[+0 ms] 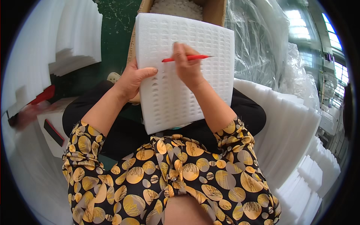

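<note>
A thick white foam sheet [180, 107] leans across my lap, with rows of small cut slots over its face. My left hand [133, 80] grips its left edge, thumb on the front face and fingers hidden behind. In my right hand [187, 65] is a slim red pointed tool [195, 57], its thin tip pointing right. The hand is slightly blurred over the upper middle of the sheet; whether its fingertips touch the foam I cannot tell. Behind the sheet's top edge stands a cardboard box [141, 6] with small white foam bits [178, 8] in it.
White foam sheets are stacked at the left [78, 33] and the right [277, 123]. Clear plastic wrap [258, 41] bulges at the upper right. A dark, red-edged flat object [53, 132] lies at the left, near a blurred red shape [43, 95]. The floor [118, 33] is green.
</note>
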Tool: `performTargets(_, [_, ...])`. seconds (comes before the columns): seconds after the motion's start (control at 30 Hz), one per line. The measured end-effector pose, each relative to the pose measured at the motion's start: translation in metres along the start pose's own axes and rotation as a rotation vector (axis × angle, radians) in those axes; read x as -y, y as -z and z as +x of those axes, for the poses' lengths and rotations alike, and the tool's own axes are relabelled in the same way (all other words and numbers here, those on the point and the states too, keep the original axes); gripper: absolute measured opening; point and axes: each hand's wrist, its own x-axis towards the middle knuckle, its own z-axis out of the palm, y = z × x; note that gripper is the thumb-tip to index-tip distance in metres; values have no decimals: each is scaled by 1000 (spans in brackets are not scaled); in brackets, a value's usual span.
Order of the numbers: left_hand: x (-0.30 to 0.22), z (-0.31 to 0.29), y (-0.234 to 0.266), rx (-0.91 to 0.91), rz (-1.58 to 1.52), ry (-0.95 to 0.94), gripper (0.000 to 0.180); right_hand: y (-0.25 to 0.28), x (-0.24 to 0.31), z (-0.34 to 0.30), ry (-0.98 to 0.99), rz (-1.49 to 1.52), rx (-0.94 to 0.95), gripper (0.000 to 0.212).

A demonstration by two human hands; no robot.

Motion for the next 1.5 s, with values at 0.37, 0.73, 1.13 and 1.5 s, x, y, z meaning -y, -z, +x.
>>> performTargets(0.37, [1, 0, -5, 41, 147, -99, 55, -12, -5, 1, 91, -63, 91, 33])
performTargets(0.73, [-5, 0, -5, 23, -66, 38, 53, 57, -12, -16, -123, 60, -241, 40])
performTargets(1.13, [4, 2, 2, -8, 2, 29, 60, 43, -38, -8, 360, -382, -1, 33])
performTargets(1.5, [2, 0, -6, -40, -39, -9, 50, 40, -29, -11, 150, -261, -19, 33])
